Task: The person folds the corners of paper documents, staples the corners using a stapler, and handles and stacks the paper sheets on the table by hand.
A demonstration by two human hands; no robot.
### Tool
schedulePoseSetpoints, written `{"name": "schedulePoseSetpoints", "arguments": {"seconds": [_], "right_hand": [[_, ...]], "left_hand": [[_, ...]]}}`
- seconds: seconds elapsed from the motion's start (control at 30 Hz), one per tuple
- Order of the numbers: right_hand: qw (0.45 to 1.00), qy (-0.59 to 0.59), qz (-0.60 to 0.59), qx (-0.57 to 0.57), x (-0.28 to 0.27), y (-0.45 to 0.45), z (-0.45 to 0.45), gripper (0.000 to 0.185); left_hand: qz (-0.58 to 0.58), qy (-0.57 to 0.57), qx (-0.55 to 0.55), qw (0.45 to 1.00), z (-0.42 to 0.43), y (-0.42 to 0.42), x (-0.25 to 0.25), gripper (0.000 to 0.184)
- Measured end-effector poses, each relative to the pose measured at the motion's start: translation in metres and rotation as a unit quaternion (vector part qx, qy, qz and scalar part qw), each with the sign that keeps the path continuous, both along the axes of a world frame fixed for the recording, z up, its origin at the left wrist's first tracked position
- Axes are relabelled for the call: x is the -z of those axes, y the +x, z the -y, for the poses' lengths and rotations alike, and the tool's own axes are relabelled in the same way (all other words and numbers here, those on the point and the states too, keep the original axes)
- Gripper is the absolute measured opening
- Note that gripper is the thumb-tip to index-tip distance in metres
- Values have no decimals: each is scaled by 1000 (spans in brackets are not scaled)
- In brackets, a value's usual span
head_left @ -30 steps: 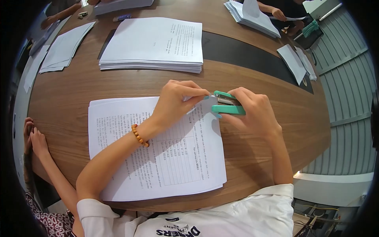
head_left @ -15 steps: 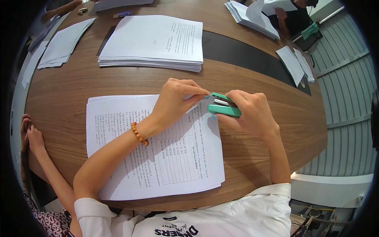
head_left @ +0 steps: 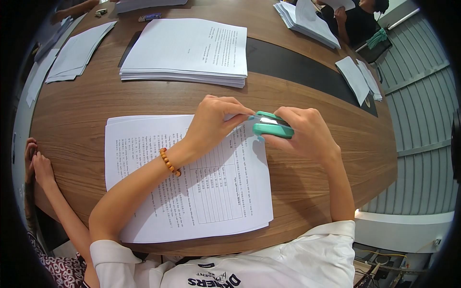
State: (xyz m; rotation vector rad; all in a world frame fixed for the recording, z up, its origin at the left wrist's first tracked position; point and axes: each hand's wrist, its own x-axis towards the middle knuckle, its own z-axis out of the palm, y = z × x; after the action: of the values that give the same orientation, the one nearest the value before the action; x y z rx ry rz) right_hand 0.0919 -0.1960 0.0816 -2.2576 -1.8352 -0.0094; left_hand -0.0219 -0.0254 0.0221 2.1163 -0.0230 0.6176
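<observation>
Printed sheets (head_left: pixel 216 192) lie in a stack on the wooden table in front of me. My left hand (head_left: pixel 217 117) pinches the top right corner of the sheets between thumb and fingers, with a beaded bracelet on its wrist. A green stapler (head_left: pixel 272 126) is in my right hand (head_left: pixel 307 132), thumb below and fingers above. The stapler's jaws meet the paper corner right beside my left fingertips; how many sheets are between them cannot be made out.
A thick paper stack (head_left: pixel 185 50) stands farther back. Loose sheets (head_left: pixel 81 52) lie at the left, more papers (head_left: pixel 353 79) at the right. A co-worker (head_left: pixel 355 24) holds paper at the back right. Another person's hands (head_left: pixel 42 165) rest at the left edge.
The stapler has moved left onto the paper corner, and its jaws have come closer together. My left hand keeps its pinch. The co-worker at the back right has raised a sheet.
</observation>
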Motion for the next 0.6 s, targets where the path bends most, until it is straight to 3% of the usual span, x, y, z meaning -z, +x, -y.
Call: {"name": "schedulePoseSetpoints", "arguments": {"seconds": [0.23, 0.33, 0.4, 0.5, 0.6], "right_hand": [[1000, -12, 8, -9, -3, 2, -2, 29], [1000, -1, 18, -22, 4, 5, -3, 31], [999, 20, 28, -37, 10, 10, -2, 31], [999, -6, -1, -39, 18, 16, 0, 30], [997, 44, 34, -53, 18, 16, 3, 29]], "left_hand": [[-2, 30, -8, 1000, 0, 0, 1, 12], [-40, -41, -3, 998, 0, 1, 2, 11], [11, 38, -6, 999, 0, 0, 2, 11], [31, 66, -10, 997, 1, 0, 2, 11], [21, 70, 2, 997, -1, 1, 1, 13]]}}
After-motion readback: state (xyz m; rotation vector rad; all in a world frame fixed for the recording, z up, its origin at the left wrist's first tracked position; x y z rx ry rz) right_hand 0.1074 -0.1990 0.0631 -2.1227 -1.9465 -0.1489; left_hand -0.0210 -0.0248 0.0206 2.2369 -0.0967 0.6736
